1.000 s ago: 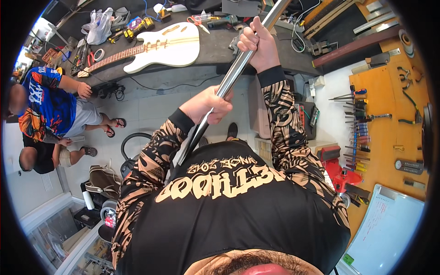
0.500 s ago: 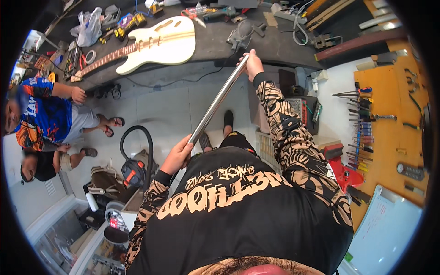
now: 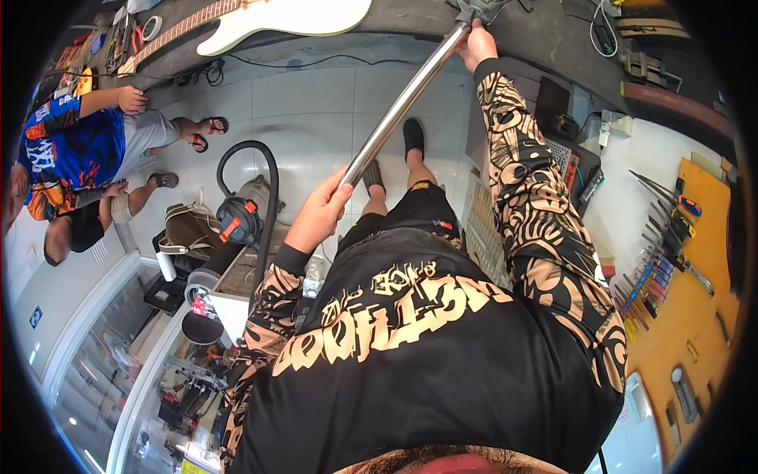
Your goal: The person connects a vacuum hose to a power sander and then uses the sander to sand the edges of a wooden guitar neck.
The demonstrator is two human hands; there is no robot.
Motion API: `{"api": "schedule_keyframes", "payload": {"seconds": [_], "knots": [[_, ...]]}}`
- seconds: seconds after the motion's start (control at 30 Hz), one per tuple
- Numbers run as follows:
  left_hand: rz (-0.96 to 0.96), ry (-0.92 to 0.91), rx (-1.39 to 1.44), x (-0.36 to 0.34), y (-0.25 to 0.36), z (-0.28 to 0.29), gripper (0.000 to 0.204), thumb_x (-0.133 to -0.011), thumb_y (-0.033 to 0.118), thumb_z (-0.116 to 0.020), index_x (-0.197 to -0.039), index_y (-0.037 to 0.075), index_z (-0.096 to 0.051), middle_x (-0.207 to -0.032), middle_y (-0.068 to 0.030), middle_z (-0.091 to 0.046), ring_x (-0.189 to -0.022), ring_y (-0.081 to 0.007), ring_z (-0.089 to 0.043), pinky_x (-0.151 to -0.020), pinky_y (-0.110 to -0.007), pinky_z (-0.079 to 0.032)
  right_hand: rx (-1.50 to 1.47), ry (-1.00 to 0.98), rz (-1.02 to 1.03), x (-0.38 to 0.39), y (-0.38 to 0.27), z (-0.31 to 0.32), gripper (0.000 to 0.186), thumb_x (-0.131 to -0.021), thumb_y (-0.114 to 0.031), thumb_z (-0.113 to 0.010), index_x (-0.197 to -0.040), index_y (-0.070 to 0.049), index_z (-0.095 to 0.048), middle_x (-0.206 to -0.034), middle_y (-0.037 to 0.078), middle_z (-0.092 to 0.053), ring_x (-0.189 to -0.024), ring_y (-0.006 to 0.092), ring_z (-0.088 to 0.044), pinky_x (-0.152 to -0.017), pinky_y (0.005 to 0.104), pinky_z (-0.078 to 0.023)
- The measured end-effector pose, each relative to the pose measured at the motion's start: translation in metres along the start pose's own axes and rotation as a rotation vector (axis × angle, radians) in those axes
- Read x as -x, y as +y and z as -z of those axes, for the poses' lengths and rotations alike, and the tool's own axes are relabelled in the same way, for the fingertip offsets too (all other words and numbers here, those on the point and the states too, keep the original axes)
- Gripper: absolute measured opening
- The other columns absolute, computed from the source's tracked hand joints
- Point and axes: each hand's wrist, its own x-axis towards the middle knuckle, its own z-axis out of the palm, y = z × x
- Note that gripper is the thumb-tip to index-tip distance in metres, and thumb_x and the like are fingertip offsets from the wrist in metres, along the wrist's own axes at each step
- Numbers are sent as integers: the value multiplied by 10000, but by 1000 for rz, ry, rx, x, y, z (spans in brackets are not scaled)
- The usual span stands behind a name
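Observation:
A long, shiny metal tube [image 3: 404,104] runs slantwise in front of me, from my waist up to the workbench [image 3: 545,51]. My left hand [image 3: 320,212] is closed round its near end. My right hand [image 3: 478,47] is closed on the tube near its far end. That end meets a dark grey clamp-like thing [image 3: 479,9] at the bench edge; whether they touch, I cannot tell. To the left on the bench lies a cream electric guitar [image 3: 288,17], its body cut off by the top of the view.
A vacuum cleaner [image 3: 239,217] with a looped black hose stands on the tiled floor at left. Two people [image 3: 83,150] are beyond it. Hand tools [image 3: 655,268] hang on a wooden board at right. A black cable [image 3: 316,63] trails below the bench edge.
The view has tipped lower, so the bench and guitar sit higher. Both hands keep their hold on the tube, and its far end now reaches the grey thing on the bench.

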Motion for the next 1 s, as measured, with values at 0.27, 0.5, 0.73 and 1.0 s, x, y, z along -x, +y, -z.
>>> {"api": "schedule_keyframes", "payload": {"seconds": [0.27, 0.5, 0.73, 1.0], "knots": [[49, -36, 92, -2, -14, 10, 597, -1202, 409, -561, -1711, 106, -486, -740, 69, -451, -522, -36, -404, -451, -229, -365, 23, -275, -250, 16, -19, 10, 641, -1252, -517, -251, -1378, -39, -660, -1206, 202, -814, -532, 66, -224, -503, 239, -301], [54, -39, 123, -17, -16, 10, 589, -1203, 425, -556, -1690, 98, -510, -699, 63, -460, -489, -40, -407, -445, -230, -362, -84, -332, -282, 19, -18, 11, 552, -1259, -459, -256, -1375, -60, -621, -1398, 223, -754, -562, 58, -267, -528, 235, -330], [57, -28, 146, -29, -38, -1, 559, -1182, 373, -615, -1669, 106, -549, -807, 63, -496, -599, -28, -439, -478, -236, -385, -261, -395, -247, 10, -6, 17, 515, -1263, -419, -270, -1369, -51, -614, -1375, 212, -762, -597, 99, -367, -592, 280, -401], [-136, 145, -48, -27, -58, -22, 523, -1170, 342, -645, -1630, 100, -590, -815, 76, -500, -635, -28, -449, -548, -235, -389, -174, -351, -130, 9, 3, 20, 496, -1262, -411, -353, -1404, -34, -644, -1313, 124, -778, -645, 94, -414, -681, 306, -449]]}}
